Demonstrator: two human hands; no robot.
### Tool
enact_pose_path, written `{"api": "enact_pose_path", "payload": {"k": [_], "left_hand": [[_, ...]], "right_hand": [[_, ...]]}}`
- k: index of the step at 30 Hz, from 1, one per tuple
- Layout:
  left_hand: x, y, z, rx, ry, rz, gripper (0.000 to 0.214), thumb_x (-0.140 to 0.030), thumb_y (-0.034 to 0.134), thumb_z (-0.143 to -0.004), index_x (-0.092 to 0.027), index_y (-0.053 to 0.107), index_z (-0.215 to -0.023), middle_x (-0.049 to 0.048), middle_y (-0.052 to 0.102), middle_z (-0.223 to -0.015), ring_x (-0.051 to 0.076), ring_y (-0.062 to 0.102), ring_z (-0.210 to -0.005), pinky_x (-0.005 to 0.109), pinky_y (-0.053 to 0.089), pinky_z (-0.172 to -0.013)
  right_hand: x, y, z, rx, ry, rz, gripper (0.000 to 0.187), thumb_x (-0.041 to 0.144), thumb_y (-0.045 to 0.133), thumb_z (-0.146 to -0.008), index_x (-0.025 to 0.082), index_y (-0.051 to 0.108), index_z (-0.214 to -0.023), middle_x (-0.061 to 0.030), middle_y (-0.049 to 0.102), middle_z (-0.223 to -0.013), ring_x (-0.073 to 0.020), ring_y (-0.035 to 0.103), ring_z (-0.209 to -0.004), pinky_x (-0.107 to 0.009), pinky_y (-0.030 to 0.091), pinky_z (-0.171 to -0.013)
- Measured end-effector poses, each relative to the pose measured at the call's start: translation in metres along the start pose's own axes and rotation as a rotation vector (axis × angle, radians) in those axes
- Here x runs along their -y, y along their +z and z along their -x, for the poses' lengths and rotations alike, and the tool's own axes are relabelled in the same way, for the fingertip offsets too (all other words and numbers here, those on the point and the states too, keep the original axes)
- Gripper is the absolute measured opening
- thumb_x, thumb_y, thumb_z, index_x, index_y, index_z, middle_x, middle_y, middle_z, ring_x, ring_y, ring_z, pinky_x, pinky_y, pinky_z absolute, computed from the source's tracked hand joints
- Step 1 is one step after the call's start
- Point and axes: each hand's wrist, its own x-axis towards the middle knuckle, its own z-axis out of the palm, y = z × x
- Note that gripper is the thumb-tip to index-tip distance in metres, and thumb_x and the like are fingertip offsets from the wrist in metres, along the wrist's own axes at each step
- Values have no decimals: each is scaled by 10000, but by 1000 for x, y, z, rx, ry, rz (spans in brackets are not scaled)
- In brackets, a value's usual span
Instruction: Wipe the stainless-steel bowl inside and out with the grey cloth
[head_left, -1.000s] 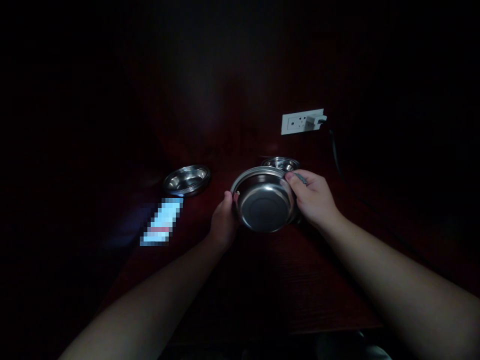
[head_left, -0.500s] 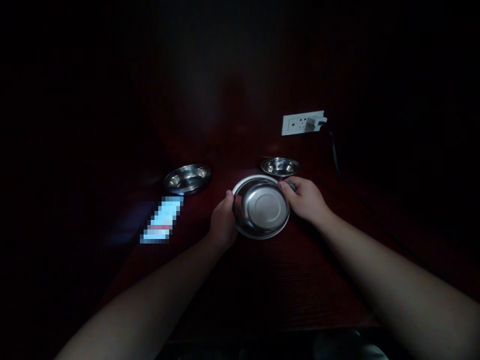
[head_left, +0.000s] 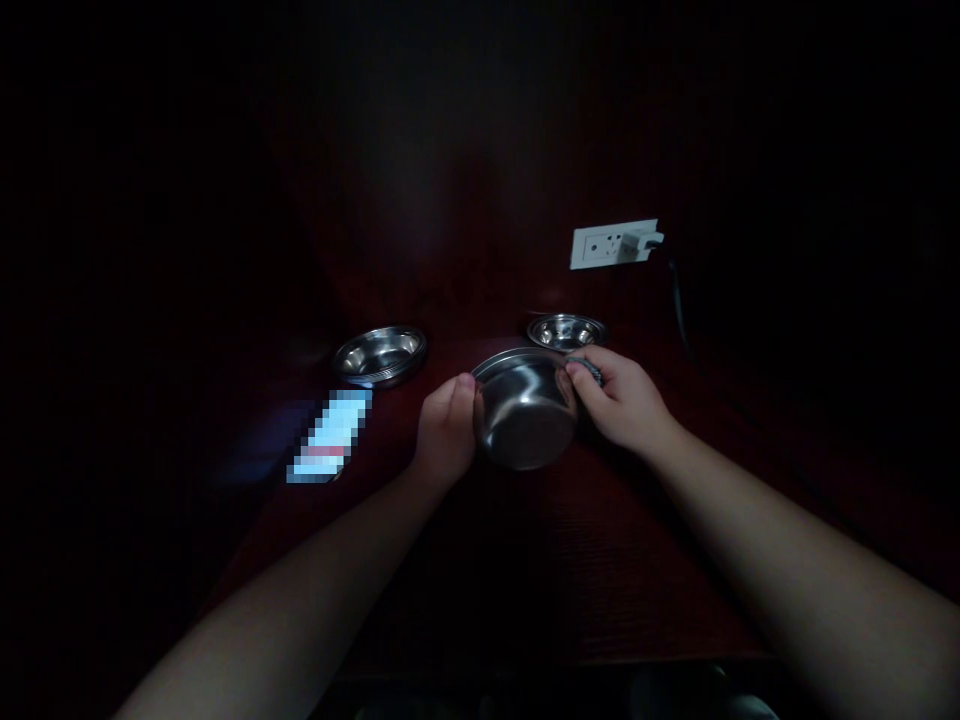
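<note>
A shiny stainless steel bowl (head_left: 527, 412) is held up in front of me, tilted so its outer side and base face me. My left hand (head_left: 447, 425) grips its left edge, thumb on top near the rim. At the right edge, my right hand (head_left: 622, 398) is closed, with its thumb by the rim. A small dark grey, rough-textured pad (head_left: 588, 369) shows between its fingers; its exact kind is unclear. The bowl's inside is hidden.
Stacked steel bowls (head_left: 380, 356) stand on the dark red table (head_left: 600, 560) at left, a blurred-out bright phone-like rectangle (head_left: 330, 436) before them. Another steel bowl (head_left: 565, 331) sits behind my right hand. A wall socket (head_left: 613, 245) holds a plug with a dark cable (head_left: 677, 305).
The bowl has tipped: its base, which faced me nearly full on, now points lower and more of its side wall shows. Both hands keep their hold.
</note>
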Motion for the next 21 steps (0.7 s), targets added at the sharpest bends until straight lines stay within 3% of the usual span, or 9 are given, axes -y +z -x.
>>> {"api": "enact_pose_path", "payload": {"k": [5, 12, 18, 21], "left_hand": [[0, -11, -2, 12, 325, -215, 409, -357, 435, -962, -205, 424, -583, -34, 469, -549, 101, 440, -519, 252, 333, -518], [4, -24, -11, 26, 717, -416, 332, -349, 580, -925, -183, 589, -638, -22, 582, -576, 93, 522, -535, 235, 374, -533], [4, -26, -15, 20, 858, -495, 279, -365, 676, -874, -179, 623, -673, -34, 596, -583, 80, 518, -520, 219, 372, -519], [5, -27, -17, -4, 907, -519, 299, -395, 669, -877, -183, 620, -674, -30, 601, -584, 84, 521, -525, 220, 375, -518]], "right_hand": [[4, -3, 0, 5, -167, 14, 189, 228, 467, -960, 173, 645, -925, -79, 704, -892, -205, 650, -830, -337, 501, -756], [22, -6, 4, 75, -327, 5, 172, 193, 540, -925, 165, 682, -1019, -103, 724, -988, -224, 666, -928, -395, 521, -863], [22, -10, 6, 156, -387, -119, 359, 90, 484, -826, 136, 692, -1115, -122, 725, -1054, -235, 674, -978, -402, 538, -877], [19, -11, 4, 209, -345, -175, 463, 32, 425, -778, 168, 708, -1118, -96, 728, -1077, -215, 680, -1017, -378, 541, -903]]}}
